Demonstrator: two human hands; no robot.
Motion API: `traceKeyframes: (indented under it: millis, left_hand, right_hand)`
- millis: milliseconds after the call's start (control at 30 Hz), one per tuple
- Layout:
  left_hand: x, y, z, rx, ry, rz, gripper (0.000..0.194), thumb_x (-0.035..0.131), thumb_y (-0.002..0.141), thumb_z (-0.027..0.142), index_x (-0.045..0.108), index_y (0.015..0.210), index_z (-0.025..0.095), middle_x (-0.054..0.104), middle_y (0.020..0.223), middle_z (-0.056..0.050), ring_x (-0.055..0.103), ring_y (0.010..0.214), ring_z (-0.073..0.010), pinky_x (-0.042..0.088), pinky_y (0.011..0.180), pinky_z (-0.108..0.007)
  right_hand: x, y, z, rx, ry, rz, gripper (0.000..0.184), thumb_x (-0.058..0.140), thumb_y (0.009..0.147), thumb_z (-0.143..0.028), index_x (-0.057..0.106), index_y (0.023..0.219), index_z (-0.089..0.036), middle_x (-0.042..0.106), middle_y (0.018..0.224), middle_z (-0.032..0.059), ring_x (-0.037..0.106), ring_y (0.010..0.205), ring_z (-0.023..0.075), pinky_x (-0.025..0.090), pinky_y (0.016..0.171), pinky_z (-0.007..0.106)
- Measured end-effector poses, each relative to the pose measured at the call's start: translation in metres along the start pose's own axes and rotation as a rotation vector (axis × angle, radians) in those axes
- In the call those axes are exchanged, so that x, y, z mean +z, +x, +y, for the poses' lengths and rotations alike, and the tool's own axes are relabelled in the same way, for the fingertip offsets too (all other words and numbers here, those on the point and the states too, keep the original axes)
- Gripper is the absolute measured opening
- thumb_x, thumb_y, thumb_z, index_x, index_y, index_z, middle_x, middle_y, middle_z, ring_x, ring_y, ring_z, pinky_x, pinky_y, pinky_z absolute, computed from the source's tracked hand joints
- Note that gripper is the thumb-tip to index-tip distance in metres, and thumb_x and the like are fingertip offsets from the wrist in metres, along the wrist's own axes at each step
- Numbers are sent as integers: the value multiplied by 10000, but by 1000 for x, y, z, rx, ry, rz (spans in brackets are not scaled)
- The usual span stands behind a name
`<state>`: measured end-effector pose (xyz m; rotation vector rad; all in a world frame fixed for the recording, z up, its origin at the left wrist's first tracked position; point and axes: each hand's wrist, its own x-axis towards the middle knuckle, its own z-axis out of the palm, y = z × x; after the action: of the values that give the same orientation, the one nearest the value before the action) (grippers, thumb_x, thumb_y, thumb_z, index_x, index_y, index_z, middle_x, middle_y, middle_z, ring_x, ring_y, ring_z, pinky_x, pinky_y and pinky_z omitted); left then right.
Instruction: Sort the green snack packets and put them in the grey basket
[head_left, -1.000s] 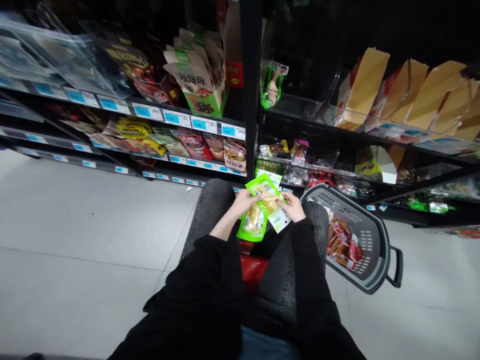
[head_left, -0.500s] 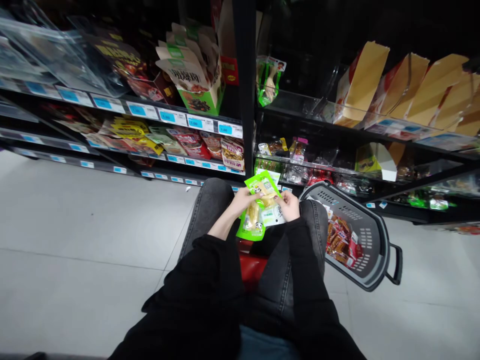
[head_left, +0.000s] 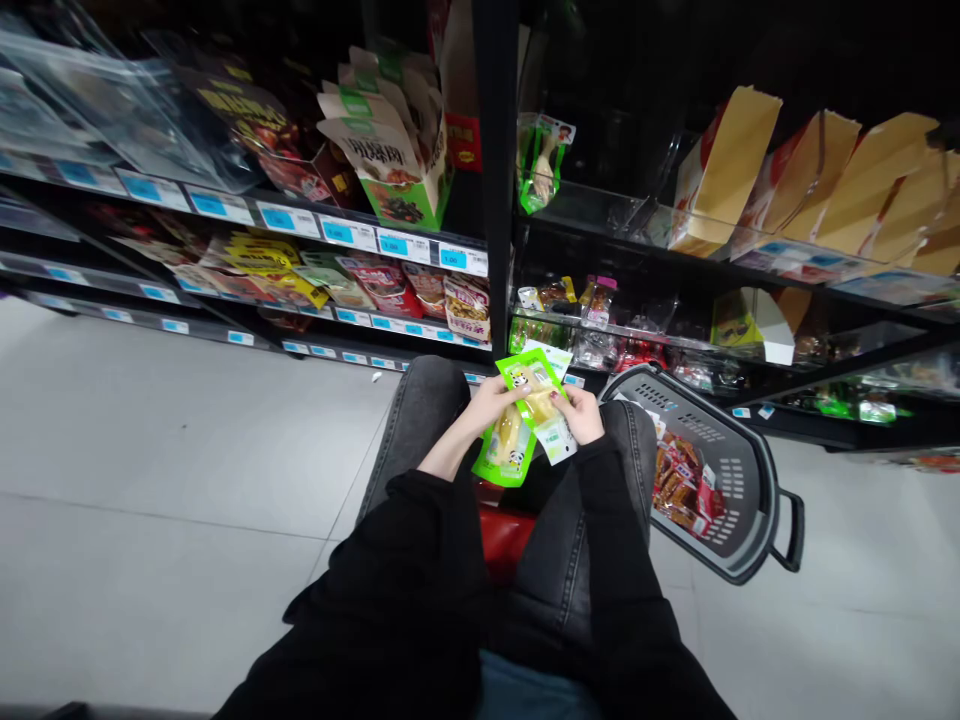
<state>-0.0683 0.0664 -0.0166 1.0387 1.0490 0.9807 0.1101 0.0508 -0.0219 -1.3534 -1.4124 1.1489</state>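
Between my knees I hold several green-and-white snack packets [head_left: 541, 402], fanned over one another, with pale yellow food showing through clear windows and small panda pictures. My left hand [head_left: 489, 402] is closed on their left side, its thumb lying on the front. On the right side my right hand [head_left: 582, 412] pinches them, thumb on the upper packet. One green packet [head_left: 507, 448] hangs lower, below my left fingers. A white packet back shows beside my right hand. The exact number of packets is hidden by the overlap.
A grey shopping basket [head_left: 727, 470] with red-brown snack packets [head_left: 682, 485] stands on the floor by my right knee. Ahead are black shelves with price tags, a green-and-white carton [head_left: 405, 190], tan open boxes [head_left: 727, 170] and a hanging green packet [head_left: 541, 165].
The packets have shifted slightly in my hands: the upper one is turned and the white one behind has slid to the right. Both hands keep their hold.
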Motion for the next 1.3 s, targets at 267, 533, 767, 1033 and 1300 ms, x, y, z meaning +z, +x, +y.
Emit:
traceKeyframes:
  millis: [267, 533, 767, 1033, 1300]
  left_hand:
    - [0, 1, -1, 16, 22, -20, 402, 731, 589, 385, 683, 868, 100, 700, 817, -91, 631, 801, -251, 467, 775, -378]
    - [-1, -2, 3, 67, 191, -11, 304, 734, 574, 340, 696, 791, 131, 691, 883, -71, 624, 801, -235, 475, 777, -361]
    - [5, -1, 2, 103, 205, 81, 258, 712, 594, 335, 701, 748, 129, 684, 867, -79, 614, 830, -241, 449, 803, -361]
    - [3, -1, 1, 116, 129, 59, 264, 696, 614, 357, 705, 768, 144, 677, 862, -61, 604, 836, -234, 445, 797, -356]
    - [5, 1, -1, 185, 214, 12, 236, 701, 617, 336, 714, 754, 144, 657, 956, -77, 585, 913, -246, 432, 833, -346]
  right_hand:
    - [8, -3, -2, -36, -147, 115, 346, 500, 748, -458, 468, 554, -173, 403, 514, -45, 365, 530, 97, 293, 526, 221]
    - [8, 0, -4, -43, -216, 110, 349, 493, 740, -459, 395, 540, -190, 330, 501, -58, 318, 515, 86, 263, 509, 214]
    - [19, -6, -8, -60, -249, 256, 392, 468, 758, -467, 361, 499, -193, 292, 485, -52, 286, 501, 82, 248, 493, 221]
    - [17, -1, -5, -10, -23, 125, 340, 512, 712, -506, 510, 619, -179, 478, 568, -17, 413, 569, 115, 339, 530, 227]
    - [7, 0, -10, 21, 41, 66, 326, 573, 678, -441, 440, 540, -177, 370, 512, -50, 328, 526, 85, 279, 505, 217]
